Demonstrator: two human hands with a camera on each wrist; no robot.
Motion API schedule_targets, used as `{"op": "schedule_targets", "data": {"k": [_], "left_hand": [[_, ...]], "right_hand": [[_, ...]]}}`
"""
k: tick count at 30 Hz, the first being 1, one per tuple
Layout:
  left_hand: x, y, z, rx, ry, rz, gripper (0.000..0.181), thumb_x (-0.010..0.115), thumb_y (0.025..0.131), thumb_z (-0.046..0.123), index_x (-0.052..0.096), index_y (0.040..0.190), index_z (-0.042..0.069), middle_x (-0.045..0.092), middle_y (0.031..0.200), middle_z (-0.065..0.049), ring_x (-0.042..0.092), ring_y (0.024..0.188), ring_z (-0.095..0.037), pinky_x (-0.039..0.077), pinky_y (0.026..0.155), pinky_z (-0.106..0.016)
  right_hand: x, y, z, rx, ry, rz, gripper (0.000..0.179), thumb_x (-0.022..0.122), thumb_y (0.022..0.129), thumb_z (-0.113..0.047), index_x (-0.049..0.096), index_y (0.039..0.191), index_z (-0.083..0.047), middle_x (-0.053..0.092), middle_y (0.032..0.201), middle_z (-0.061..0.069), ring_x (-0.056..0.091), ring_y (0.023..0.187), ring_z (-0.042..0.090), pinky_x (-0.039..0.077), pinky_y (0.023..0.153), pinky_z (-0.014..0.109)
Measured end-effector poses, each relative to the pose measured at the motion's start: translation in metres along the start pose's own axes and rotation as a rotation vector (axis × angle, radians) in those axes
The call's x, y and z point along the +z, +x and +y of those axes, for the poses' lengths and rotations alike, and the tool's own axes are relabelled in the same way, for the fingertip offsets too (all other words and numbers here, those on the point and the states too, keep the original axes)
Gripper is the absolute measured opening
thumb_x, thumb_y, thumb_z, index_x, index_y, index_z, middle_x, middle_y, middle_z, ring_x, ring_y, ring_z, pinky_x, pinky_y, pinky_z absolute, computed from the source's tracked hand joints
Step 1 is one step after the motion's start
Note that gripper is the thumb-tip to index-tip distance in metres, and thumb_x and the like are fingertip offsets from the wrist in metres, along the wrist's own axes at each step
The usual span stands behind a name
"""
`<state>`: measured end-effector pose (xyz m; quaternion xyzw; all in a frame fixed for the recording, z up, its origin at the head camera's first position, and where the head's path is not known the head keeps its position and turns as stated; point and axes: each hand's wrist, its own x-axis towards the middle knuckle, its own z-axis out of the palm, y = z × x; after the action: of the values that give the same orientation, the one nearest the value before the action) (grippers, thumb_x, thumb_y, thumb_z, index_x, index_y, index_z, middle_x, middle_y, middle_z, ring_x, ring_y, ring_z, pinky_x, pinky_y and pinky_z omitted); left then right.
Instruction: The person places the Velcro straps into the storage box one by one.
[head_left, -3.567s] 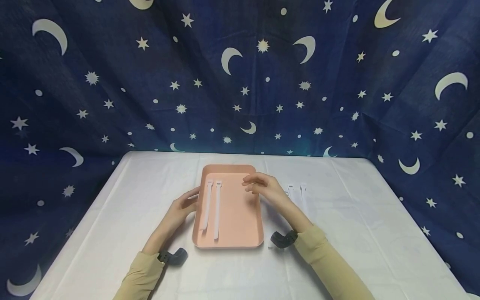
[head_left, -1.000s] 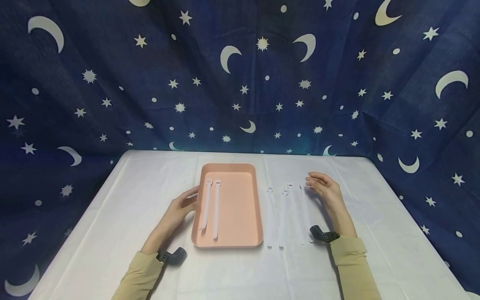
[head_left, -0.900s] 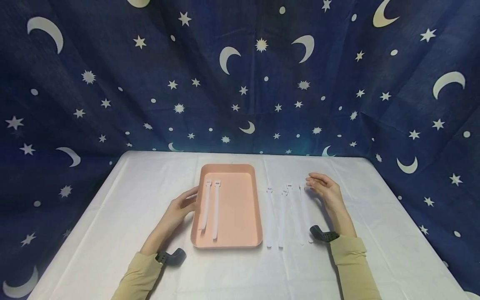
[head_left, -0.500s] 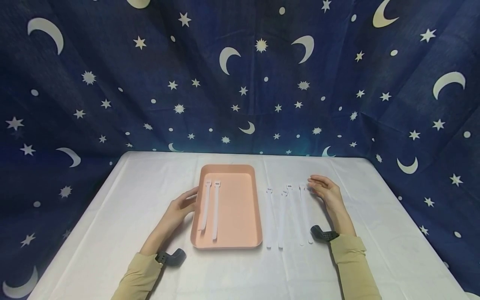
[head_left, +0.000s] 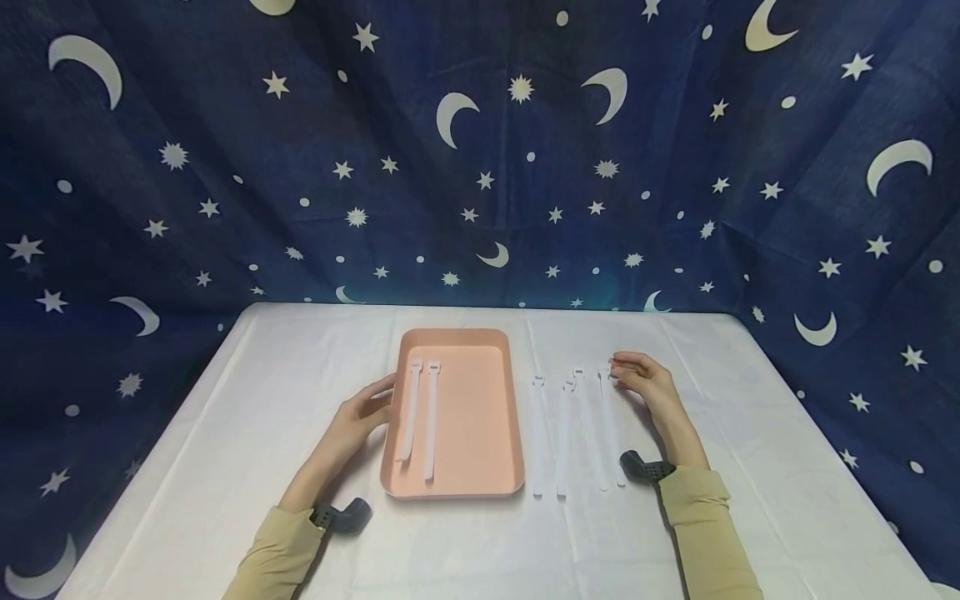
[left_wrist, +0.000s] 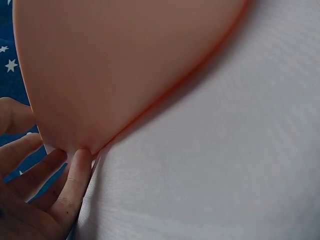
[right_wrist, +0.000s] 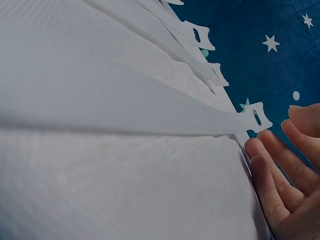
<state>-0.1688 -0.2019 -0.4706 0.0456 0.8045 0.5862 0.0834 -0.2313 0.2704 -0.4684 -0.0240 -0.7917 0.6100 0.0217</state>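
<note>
A pink tray [head_left: 480, 425] stands mid-table in the head view, two white cable straps [head_left: 432, 421] with slotted heads lying along its left side. The left hand [head_left: 358, 417] rests its fingers and thumb against the outside of the tray's left wall; in the left wrist view, the fingertips [left_wrist: 80, 157] touch that wall low down. At the far right strap [head_left: 611, 429], the right hand [head_left: 654, 392] has loosely bent, parted fingers by the slotted head. The right wrist view shows that strap head [right_wrist: 257, 117] right at the fingertips, with no clear grip round it.
To the right of the tray, more white straps [head_left: 562, 442] lie roughly side by side on the white-covered table [head_left: 300, 350]. A dark blue cloth [head_left: 480, 150] with moons and stars hangs behind the table.
From above the tray, the right hand has moved right, beyond the loose straps, then a little left to the last strap's head. The left hand stays at the tray wall.
</note>
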Motion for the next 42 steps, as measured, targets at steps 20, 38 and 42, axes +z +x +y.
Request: {"op": "schedule_targets", "data": {"k": [20, 38, 42], "left_hand": [[-0.001, 0.003, 0.001, -0.012, 0.008, 0.003, 0.059, 0.061, 0.094, 0.033, 0.038, 0.147, 0.023, 0.036, 0.156, -0.008, 0.036, 0.142, -0.035, 0.025, 0.117, -0.059], [0.0, 0.0, 0.0, -0.019, -0.002, -0.005, 0.059, 0.061, 0.094, 0.034, 0.038, 0.147, 0.024, 0.035, 0.156, -0.007, 0.035, 0.143, -0.035, 0.024, 0.117, -0.06], [0.0, 0.001, -0.001, -0.013, 0.0, -0.004, 0.059, 0.061, 0.094, 0.032, 0.038, 0.148, 0.023, 0.035, 0.156, -0.008, 0.036, 0.142, -0.035, 0.025, 0.117, -0.059]], "right_hand": [[0.002, 0.0, -0.006, 0.044, -0.103, -0.011, 0.042, 0.057, 0.097, -0.019, 0.05, 0.133, 0.001, 0.064, 0.095, -0.013, 0.06, 0.084, -0.008, 0.051, 0.078, 0.009], [0.006, -0.001, -0.011, 0.092, -0.12, 0.0, 0.04, 0.06, 0.095, -0.018, 0.053, 0.129, 0.003, 0.059, 0.076, -0.024, 0.057, 0.072, -0.005, 0.053, 0.066, 0.013], [0.007, 0.0, -0.01, 0.087, -0.121, 0.008, 0.037, 0.06, 0.095, -0.016, 0.054, 0.126, 0.004, 0.059, 0.074, -0.024, 0.056, 0.07, -0.003, 0.052, 0.064, 0.014]]}}
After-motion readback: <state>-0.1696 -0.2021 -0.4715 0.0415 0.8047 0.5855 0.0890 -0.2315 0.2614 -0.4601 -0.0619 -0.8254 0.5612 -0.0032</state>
